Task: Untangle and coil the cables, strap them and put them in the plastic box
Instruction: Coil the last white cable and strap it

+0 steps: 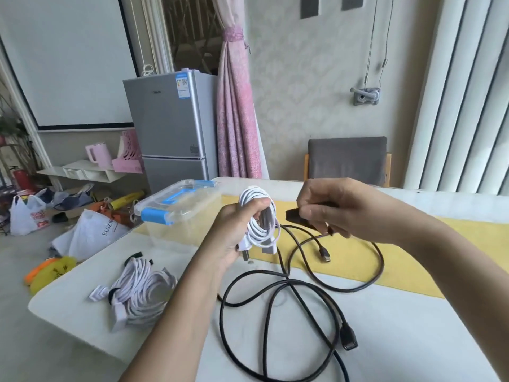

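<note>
Above the table (385,326), a coiled white cable (261,216) sits gripped in the left hand (237,230) while the right hand (338,208) pinches a black strap (298,217) beside it, so strapping looks next, wrapping the coil before the closed plastic box (179,210) behind.

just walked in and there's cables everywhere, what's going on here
A person is tidying cables at the table. Their left grip holds a coiled white cable, and the right grip pinches a black strap beside it, not yet wrapped on. A pile of coiled white cables lies at the table's left, a black cable sprawls loose in front, and the plastic box stands behind, lid on.
</note>
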Tool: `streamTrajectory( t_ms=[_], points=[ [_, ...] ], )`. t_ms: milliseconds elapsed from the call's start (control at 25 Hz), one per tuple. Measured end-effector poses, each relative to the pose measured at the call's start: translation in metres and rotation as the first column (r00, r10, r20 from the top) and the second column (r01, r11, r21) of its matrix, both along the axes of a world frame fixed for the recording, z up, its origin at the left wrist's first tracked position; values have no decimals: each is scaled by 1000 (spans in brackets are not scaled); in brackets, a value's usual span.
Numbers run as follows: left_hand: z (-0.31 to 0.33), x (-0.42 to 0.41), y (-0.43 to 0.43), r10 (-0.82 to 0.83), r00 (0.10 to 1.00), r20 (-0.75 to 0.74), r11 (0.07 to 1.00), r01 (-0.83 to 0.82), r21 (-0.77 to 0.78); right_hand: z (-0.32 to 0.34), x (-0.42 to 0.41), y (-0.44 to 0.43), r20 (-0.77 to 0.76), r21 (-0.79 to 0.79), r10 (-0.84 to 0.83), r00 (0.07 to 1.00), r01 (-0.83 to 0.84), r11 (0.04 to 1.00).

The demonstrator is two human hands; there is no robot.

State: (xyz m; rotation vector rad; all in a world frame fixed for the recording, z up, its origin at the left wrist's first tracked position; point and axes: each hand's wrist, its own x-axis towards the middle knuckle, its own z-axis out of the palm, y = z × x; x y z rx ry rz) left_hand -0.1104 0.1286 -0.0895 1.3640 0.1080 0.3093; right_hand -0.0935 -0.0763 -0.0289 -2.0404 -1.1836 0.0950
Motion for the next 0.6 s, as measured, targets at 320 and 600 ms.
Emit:
streamTrajectory(
  t_ms=[320, 600],
  points=[
    [-9, 60, -74, -194, 980, 46, 974, 187, 126, 1, 21, -56, 16, -19, -126, 992, 127, 992],
    [-25, 63, -71, -239, 966, 103, 941, 204, 270, -9, 37, -55, 33, -118, -155, 987, 158, 980]
  ],
)
